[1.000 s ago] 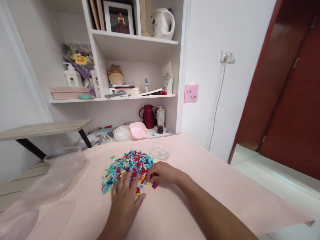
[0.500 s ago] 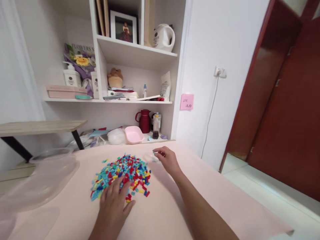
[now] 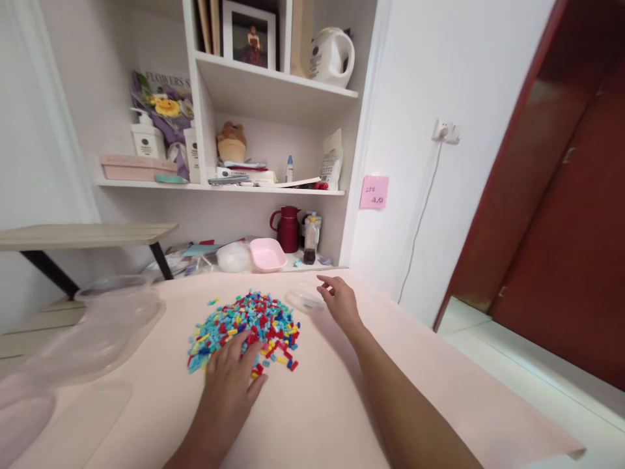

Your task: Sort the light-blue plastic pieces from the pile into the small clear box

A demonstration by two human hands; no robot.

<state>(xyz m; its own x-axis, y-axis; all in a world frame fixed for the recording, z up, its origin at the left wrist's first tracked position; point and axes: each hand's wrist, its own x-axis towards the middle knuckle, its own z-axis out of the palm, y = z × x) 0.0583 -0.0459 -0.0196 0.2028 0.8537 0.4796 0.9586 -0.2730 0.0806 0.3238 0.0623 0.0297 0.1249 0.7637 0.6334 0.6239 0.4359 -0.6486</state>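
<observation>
A heap of small building bricks (image 3: 258,316) in blue, red, yellow and teal is spread over the pink tabletop. My left hand (image 3: 232,371) lies at the near edge of the heap, fingers spread, with no brick visibly gripped. Right of the heap stands a shallow clear dish (image 3: 293,298) with a little light blue in it, too small to make out. Beside and slightly above this dish is my right hand (image 3: 340,301), its thumb and fingers apart with nothing visible between them.
Clear plastic containers (image 3: 107,326) and a clear lid (image 3: 92,417) are at the left, near a wooden bench (image 3: 88,234). Behind the table, a pink basin (image 3: 267,255), a red jug (image 3: 288,231) and a bottle (image 3: 310,241) stand on the lowest shelf.
My right hand has let go of a small blue brick at the clear dish and drawn slightly away to the right. My left hand stays by the heap. The view has shifted a little.
</observation>
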